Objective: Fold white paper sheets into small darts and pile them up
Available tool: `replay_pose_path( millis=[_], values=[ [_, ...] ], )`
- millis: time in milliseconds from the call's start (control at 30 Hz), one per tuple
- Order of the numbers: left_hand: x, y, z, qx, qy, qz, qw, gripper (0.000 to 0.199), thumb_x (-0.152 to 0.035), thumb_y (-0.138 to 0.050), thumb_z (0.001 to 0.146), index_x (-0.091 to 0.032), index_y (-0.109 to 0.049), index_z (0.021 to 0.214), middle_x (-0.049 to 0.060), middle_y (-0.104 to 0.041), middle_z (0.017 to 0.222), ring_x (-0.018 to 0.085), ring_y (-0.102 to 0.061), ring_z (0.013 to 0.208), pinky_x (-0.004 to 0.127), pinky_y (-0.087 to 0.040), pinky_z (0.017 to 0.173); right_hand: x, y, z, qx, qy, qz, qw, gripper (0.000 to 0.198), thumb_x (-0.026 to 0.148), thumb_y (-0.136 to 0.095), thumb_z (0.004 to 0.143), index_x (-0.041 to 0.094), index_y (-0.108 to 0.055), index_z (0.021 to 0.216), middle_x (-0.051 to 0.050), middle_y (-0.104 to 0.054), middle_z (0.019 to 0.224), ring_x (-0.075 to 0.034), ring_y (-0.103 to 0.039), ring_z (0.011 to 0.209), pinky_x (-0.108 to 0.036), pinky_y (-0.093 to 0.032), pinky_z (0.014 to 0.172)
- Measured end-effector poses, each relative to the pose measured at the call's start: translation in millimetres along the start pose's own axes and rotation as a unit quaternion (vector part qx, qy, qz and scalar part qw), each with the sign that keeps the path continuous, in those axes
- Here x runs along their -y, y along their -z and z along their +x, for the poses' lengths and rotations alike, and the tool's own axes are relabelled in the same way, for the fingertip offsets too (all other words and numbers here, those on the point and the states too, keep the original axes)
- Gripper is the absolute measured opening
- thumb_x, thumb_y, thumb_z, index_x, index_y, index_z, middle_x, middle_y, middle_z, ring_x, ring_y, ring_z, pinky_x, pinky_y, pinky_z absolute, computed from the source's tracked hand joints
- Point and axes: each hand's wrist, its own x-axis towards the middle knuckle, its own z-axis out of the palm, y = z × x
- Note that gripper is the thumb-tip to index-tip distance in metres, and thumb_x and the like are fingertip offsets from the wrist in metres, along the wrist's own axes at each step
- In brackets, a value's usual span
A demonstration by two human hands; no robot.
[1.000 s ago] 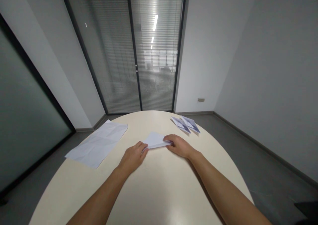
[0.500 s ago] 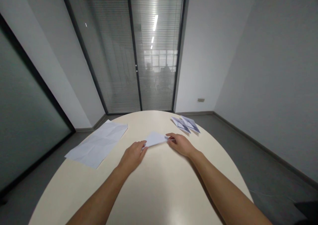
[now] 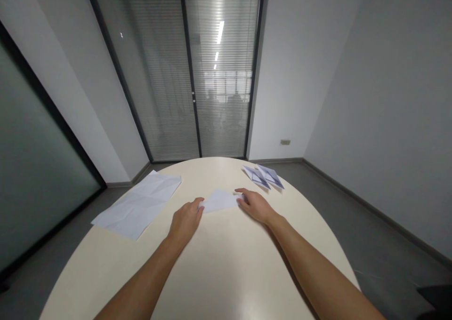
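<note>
A small folded piece of white paper (image 3: 219, 201) lies near the middle of the round table, with a pointed top and a nearly straight lower edge. My left hand (image 3: 186, 220) holds its left corner between thumb and fingers. At the paper's right end is my right hand (image 3: 257, 205), its index finger stretched along the far side and its thumb on the near side, with the end of the paper between them. The other fingers of both hands are partly hidden.
A large creased white sheet (image 3: 141, 204) lies on the left of the pale table (image 3: 226, 263), overhanging its edge slightly. Two folded papers (image 3: 257, 177) with bluish shaded faces rest at the back right. Beyond stands a glass partition with blinds (image 3: 158, 75).
My left hand has shifted slightly left, and the left part of the folded paper now shows wider and flatter. My right hand has barely moved, its thumb and index finger a little farther apart.
</note>
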Motion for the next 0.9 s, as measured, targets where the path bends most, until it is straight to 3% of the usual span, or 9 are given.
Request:
replay_pose_path(
  millis=[333,567,667,767,900],
  values=[
    [4,-1,-2,-0.028,0.009,-0.003,1.0,0.036,-0.023,-0.05,0.095,-0.019,-0.055,0.131,0.009,-0.07,0.109,0.024,-0.063,0.103,0.034,-0.05,0.086,2,-3,-1,-0.013,0.005,-0.02,1.0,0.042,0.025,-0.057,0.09,0.017,-0.059,0.13,-0.013,-0.063,0.126,-0.026,-0.059,0.113,-0.038,-0.044,0.1],
    [-1,-4,2,-0.083,-0.066,-0.014,0.994,0.032,-0.011,-0.052,0.09,-0.02,-0.063,0.119,0.009,-0.06,0.131,0.026,-0.052,0.121,0.039,-0.045,0.102,26,3,-1,-0.036,0.05,-0.106,0.993,0.03,0.021,-0.054,0.093,0.019,-0.068,0.118,-0.014,-0.056,0.139,-0.032,-0.046,0.127,-0.05,-0.038,0.106],
    [-6,3,3,-0.079,-0.068,-0.028,0.994,0.033,-0.009,-0.052,0.09,-0.021,-0.065,0.117,0.009,-0.061,0.131,0.026,-0.052,0.122,0.041,-0.046,0.103,50,3,-3,0.004,0.106,-0.064,0.992,0.031,0.03,-0.049,0.098,0.021,-0.067,0.123,-0.013,-0.058,0.138,-0.03,-0.049,0.127,-0.048,-0.039,0.106],
    [-9,11,5,-0.076,-0.073,-0.032,0.994,0.034,-0.007,-0.052,0.089,-0.021,-0.066,0.116,0.009,-0.063,0.128,0.027,-0.054,0.121,0.043,-0.047,0.103,67,-2,-7,0.097,0.179,-0.023,0.979,0.044,0.041,-0.044,0.101,0.021,-0.056,0.139,-0.013,-0.052,0.147,-0.031,-0.045,0.136,-0.05,-0.034,0.113],
    [-17,11,3,-0.071,-0.129,-0.077,0.986,0.038,-0.006,-0.047,0.09,-0.022,-0.067,0.118,0.008,-0.066,0.127,0.023,-0.058,0.121,0.043,-0.046,0.107,68,-7,-11,0.159,0.156,0.0,0.975,0.062,0.052,-0.045,0.099,0.021,-0.039,0.152,-0.014,-0.034,0.159,-0.037,-0.027,0.147,-0.059,-0.024,0.117]
  ],
)
